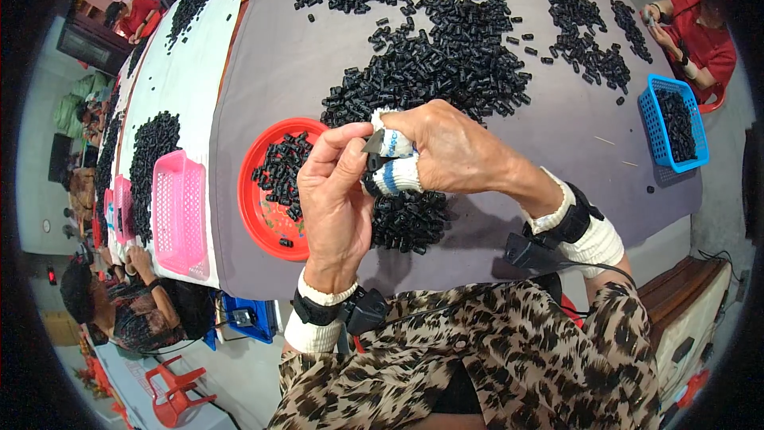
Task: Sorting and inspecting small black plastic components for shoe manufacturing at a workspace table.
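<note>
My left hand [334,199] and my right hand [446,147] meet above the grey table [278,64]. The right thumb and forefinger wear white cloth finger covers [395,161] with blue stripes and pinch a small grey blade-like tool [374,142]. My left fingers pinch a small black plastic piece [371,167] against it. Under the hands lies a heap of small black pieces [410,219]. A red round plate [274,187] with several black pieces sits just left of my left hand.
A large spread of black pieces [446,56] covers the table's far part. A blue basket [675,121] of pieces stands at the right, near a person in red [700,32]. A pink basket [179,211] lies on the white table at the left, where another person [127,310] sits.
</note>
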Demonstrator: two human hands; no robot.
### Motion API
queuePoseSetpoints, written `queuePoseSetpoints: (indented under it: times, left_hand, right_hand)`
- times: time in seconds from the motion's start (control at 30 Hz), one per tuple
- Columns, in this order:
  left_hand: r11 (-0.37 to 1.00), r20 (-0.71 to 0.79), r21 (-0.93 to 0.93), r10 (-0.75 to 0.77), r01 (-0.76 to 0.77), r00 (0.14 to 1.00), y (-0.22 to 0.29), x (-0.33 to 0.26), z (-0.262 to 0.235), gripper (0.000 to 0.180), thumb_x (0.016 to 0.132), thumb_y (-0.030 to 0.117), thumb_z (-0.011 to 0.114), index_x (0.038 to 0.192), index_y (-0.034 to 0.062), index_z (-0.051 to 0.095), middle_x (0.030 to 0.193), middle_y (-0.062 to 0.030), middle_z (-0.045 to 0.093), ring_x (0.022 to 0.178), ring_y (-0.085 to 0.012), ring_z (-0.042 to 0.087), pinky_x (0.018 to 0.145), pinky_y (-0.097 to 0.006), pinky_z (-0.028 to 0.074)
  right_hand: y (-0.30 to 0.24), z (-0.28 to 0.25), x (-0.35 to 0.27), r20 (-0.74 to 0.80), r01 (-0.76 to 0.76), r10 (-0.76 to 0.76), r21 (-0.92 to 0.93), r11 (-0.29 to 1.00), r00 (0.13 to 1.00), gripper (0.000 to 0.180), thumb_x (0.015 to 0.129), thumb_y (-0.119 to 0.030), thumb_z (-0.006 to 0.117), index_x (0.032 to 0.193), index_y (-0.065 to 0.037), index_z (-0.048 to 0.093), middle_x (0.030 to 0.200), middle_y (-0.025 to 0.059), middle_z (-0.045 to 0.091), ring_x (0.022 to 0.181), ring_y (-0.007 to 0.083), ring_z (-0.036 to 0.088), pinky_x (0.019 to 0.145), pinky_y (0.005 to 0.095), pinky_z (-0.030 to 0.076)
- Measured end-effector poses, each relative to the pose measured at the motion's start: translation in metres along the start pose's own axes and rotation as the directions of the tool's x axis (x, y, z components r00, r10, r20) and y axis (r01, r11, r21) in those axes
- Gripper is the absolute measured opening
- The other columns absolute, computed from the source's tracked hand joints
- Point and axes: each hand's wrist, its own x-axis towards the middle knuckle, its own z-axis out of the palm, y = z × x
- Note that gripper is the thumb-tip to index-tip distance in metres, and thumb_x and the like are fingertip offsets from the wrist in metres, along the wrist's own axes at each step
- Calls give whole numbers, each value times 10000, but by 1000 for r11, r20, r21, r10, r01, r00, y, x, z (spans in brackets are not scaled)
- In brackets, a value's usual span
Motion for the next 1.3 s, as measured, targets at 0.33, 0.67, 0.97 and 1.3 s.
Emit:
queuePoseSetpoints:
  times: [0.33,0.67,0.97,1.3]
  left_hand:
    - [996,47,-71,-51,54,998,-1,2,1,266,897,128,499,1111,-29,503,1008,-87,584,923,-155,577,826,-299,476]
    - [990,44,-133,-49,54,998,-2,-1,0,226,898,112,506,1087,-10,533,972,-68,602,849,-115,587,775,-259,489]
    - [989,88,-124,-68,78,994,-2,0,-7,247,890,104,500,1105,-16,501,1033,-82,584,960,-162,570,861,-312,464]
    - [995,70,-71,-58,63,996,-3,0,-7,248,875,90,516,1099,-16,515,1005,-73,595,923,-155,583,840,-301,471]
  right_hand:
    - [-5,-4,2,-38,-80,80,7,997,996,374,689,-330,682,760,20,569,656,149,590,577,280,583,556,357,446]
    - [1,1,2,-60,-54,54,-12,998,997,386,676,-348,692,731,13,567,608,141,576,542,264,574,534,351,440]
    - [-6,-3,2,-12,-58,58,1,998,998,341,673,-287,699,734,17,556,615,152,575,548,279,575,534,361,437]
    - [-4,-3,1,20,-68,69,-30,997,997,358,689,-307,684,744,23,557,643,168,591,585,305,595,549,371,442]
